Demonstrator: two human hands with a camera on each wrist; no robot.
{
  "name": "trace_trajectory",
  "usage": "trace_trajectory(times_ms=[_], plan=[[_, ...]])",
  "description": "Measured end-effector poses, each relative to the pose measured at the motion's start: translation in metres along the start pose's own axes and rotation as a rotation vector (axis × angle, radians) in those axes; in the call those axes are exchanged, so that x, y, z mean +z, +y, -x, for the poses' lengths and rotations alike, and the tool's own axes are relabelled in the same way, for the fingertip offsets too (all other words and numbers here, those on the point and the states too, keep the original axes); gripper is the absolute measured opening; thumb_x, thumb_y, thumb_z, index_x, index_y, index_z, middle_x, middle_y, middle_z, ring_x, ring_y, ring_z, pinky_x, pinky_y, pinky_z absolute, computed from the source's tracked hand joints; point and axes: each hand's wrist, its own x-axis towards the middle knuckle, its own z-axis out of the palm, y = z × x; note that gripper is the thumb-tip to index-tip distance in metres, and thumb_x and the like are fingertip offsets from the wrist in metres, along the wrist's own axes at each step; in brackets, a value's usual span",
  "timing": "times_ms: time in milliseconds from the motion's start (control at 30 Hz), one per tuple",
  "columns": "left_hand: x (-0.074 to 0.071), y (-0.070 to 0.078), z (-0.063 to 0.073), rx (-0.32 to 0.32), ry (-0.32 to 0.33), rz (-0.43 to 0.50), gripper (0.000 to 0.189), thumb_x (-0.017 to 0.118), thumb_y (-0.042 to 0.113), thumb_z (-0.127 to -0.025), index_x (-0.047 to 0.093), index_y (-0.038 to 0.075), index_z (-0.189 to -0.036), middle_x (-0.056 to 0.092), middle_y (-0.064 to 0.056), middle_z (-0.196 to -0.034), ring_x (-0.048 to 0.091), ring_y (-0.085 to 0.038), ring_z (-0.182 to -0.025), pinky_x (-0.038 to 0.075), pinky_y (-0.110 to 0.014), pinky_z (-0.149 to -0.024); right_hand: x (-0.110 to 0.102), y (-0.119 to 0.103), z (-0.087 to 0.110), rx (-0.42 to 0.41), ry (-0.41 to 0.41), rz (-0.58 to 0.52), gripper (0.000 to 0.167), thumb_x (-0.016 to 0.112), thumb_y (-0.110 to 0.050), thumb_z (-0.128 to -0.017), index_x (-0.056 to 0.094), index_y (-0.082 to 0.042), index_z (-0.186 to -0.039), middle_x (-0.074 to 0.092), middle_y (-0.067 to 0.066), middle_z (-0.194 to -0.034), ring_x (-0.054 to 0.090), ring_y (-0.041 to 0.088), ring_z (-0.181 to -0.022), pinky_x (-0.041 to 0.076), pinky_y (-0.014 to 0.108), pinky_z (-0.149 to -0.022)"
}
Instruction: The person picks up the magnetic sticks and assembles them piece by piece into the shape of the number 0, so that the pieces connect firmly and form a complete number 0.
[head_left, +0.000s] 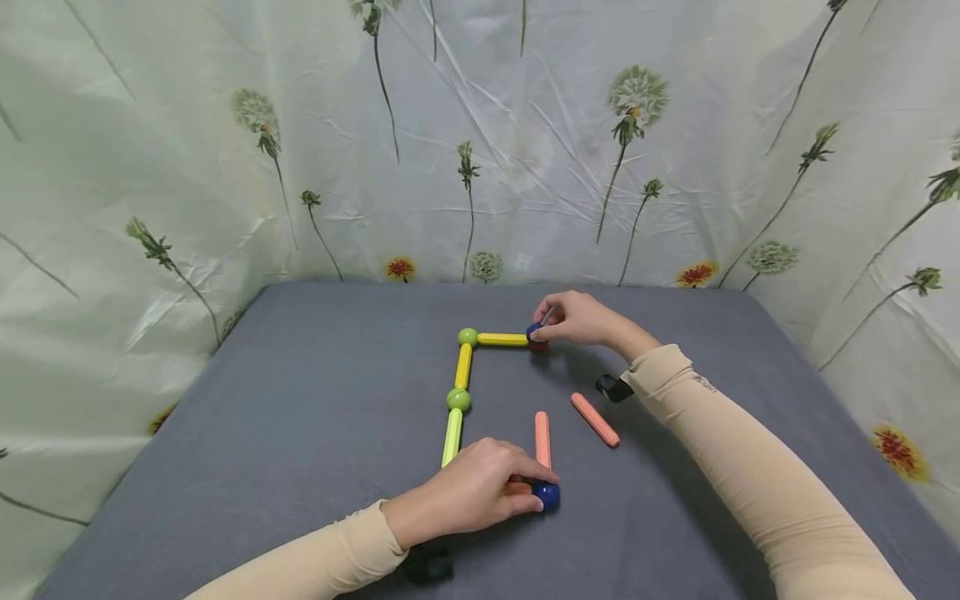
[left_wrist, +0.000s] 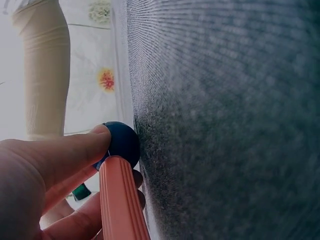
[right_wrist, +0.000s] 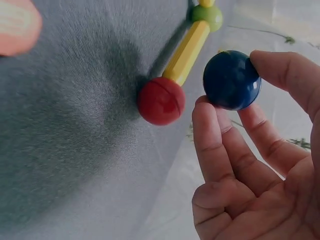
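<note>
My left hand (head_left: 483,487) pinches a dark blue ball (head_left: 547,496) low over the cloth. In the left wrist view this blue ball (left_wrist: 123,143) sits at the end of a salmon-pink ridged rod (left_wrist: 120,200). At the far side my right hand (head_left: 585,321) holds another blue ball (right_wrist: 232,80) between thumb and fingertips. Close by it is a red ball (right_wrist: 161,101) at the end of a yellow rod (head_left: 502,339). A green ball (head_left: 468,337) forms the far-left corner, where a second yellow rod (head_left: 463,367) leads to another green ball (head_left: 458,400).
A lime-green rod (head_left: 452,437) runs from the nearer green ball toward my left hand, which hides its near end. A loose salmon-pink rod (head_left: 595,419) lies on the grey cloth (head_left: 315,392) below my right forearm. Behind stands a flower-printed curtain (head_left: 525,150).
</note>
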Motion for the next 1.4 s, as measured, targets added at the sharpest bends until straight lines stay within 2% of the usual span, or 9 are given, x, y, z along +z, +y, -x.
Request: trace_trajectory(times_ms=[233,633,933,1100,1267,1400], plan=[[-0.001,-0.002,0.000,-0.015,-0.009,0.011,0.031,0.083,0.026,-0.097,0.080,0.027,-0.128,0.079,0.015,-0.111,0.063,0.007,-0.092,0.050,-0.012,-0.082,0.006,0.004,0.021,0.015,-0.019,-0.087,0.031,0.078,-0.031,-0.099,0.069,-0.010,-0.120,0.076,0.006,-0.101,0.070,0.030,-0.100,0.052,0.036,-0.086],[-0.002,-0.001,-0.003,-0.032,-0.029,0.026,0.033,0.084,0.027,-0.096,0.080,0.026,-0.129,0.080,0.014,-0.110,0.061,0.005,-0.088,0.050,-0.012,-0.079,0.030,0.010,0.044,0.072,-0.088,-0.156,0.029,0.077,-0.033,-0.100,0.070,-0.009,-0.115,0.079,0.008,-0.096,0.073,0.021,-0.091,0.052,0.033,-0.083],[-0.003,-0.001,-0.004,-0.017,-0.020,0.021,0.032,0.084,0.025,-0.096,0.081,0.026,-0.127,0.078,0.015,-0.102,0.058,0.004,-0.083,0.047,-0.012,-0.074,0.038,0.008,0.051,0.123,-0.096,-0.194,0.033,0.076,-0.035,-0.101,0.070,-0.006,-0.114,0.081,0.007,-0.090,0.075,0.013,-0.079,0.061,0.034,-0.076],[-0.002,0.000,-0.004,-0.021,-0.019,0.017,0.032,0.085,0.025,-0.095,0.081,0.027,-0.127,0.077,0.015,-0.102,0.059,0.004,-0.084,0.048,-0.012,-0.076,0.042,0.007,0.053,0.126,-0.103,-0.175,0.030,0.076,-0.035,-0.101,0.071,-0.006,-0.111,0.081,0.006,-0.087,0.074,0.013,-0.079,0.060,0.031,-0.078],[-0.002,0.001,-0.005,-0.032,-0.028,0.022,0.033,0.085,0.025,-0.095,0.081,0.027,-0.128,0.078,0.015,-0.104,0.058,0.003,-0.084,0.048,-0.013,-0.074,0.045,0.005,0.054,0.138,-0.113,-0.161,0.028,0.076,-0.033,-0.101,0.072,-0.007,-0.112,0.080,0.004,-0.086,0.073,0.012,-0.078,0.056,0.028,-0.075],[-0.002,0.002,-0.006,-0.032,-0.031,0.016,0.032,0.085,0.024,-0.096,0.081,0.026,-0.127,0.078,0.015,-0.103,0.057,0.003,-0.082,0.046,-0.013,-0.071,0.048,0.003,0.055,0.141,-0.117,-0.164,0.027,0.077,-0.031,-0.100,0.072,-0.007,-0.110,0.079,0.004,-0.085,0.073,0.012,-0.074,0.057,0.027,-0.072]])
